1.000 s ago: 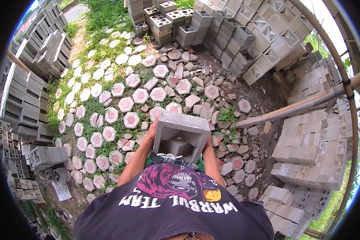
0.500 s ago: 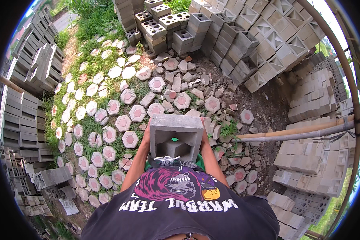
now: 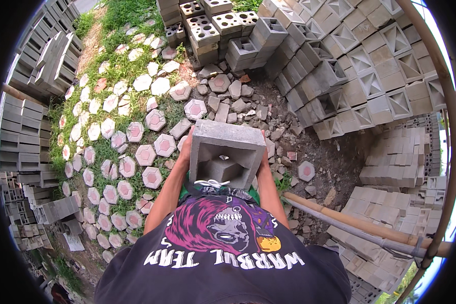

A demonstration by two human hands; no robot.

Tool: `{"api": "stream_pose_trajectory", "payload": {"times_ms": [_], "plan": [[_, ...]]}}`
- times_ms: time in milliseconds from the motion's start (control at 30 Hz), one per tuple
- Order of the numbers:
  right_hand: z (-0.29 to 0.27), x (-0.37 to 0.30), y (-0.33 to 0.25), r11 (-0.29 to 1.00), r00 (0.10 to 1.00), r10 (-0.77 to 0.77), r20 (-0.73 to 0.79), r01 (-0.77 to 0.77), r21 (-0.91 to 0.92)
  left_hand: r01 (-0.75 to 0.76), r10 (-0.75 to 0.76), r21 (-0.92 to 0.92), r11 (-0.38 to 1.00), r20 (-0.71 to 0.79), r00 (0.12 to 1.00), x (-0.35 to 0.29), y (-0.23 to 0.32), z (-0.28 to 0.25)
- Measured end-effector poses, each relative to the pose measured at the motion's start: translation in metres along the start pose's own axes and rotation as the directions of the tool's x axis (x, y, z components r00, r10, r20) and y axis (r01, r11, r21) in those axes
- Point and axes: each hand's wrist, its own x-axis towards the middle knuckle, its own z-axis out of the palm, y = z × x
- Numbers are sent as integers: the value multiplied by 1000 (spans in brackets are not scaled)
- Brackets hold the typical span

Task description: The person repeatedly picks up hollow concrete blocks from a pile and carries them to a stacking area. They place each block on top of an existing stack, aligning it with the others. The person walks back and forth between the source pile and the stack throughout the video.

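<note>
A grey concrete ventilation block (image 3: 229,133), square with a hollow recessed face, is held in front of my waist. My left hand (image 3: 187,148) grips its left side, and my right hand (image 3: 264,158) presses against its right side. Most of the fingers are hidden behind the block's outer walls. The recessed face with a small hole in it is turned up toward me. White drawstrings show at the block's lower edge, close to my dark printed shirt (image 3: 228,263).
Hexagonal pavers (image 3: 165,145) lie across grass ahead and to the left. Broken rubble (image 3: 239,106) covers the ground beyond the block. Tall block stacks (image 3: 372,81) rise at right, others (image 3: 23,147) at left, holed blocks (image 3: 204,30) ahead. Bamboo poles (image 3: 354,219) cross at right.
The block sits higher in the picture and leans slightly clockwise, still between both hands. The surroundings have shifted, with the right-hand stacks coming further into view and the bamboo poles slanting more steeply.
</note>
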Motion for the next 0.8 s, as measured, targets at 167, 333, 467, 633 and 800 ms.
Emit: {"api": "stream_pose_trajectory", "payload": {"times_ms": [167,333,467,633,800], "plan": [[-27,26,-39,993,996,2,-91,9,116,-12,13,195,981,-4,1000,83,-15,10],[-58,60,-91,997,974,18,-225,-1,75,24,-36,355,935,26,999,140,5,69],[-77,109,-135,998,952,69,-298,-62,34,61,-71,383,922,13,997,210,14,96],[-90,182,-205,987,922,143,-360,-161,-20,132,-117,427,894,-62,991,296,33,145],[-97,250,-280,956,850,256,-461,-294,-11,286,-253,394,873,-136,958,385,70,202]]}}
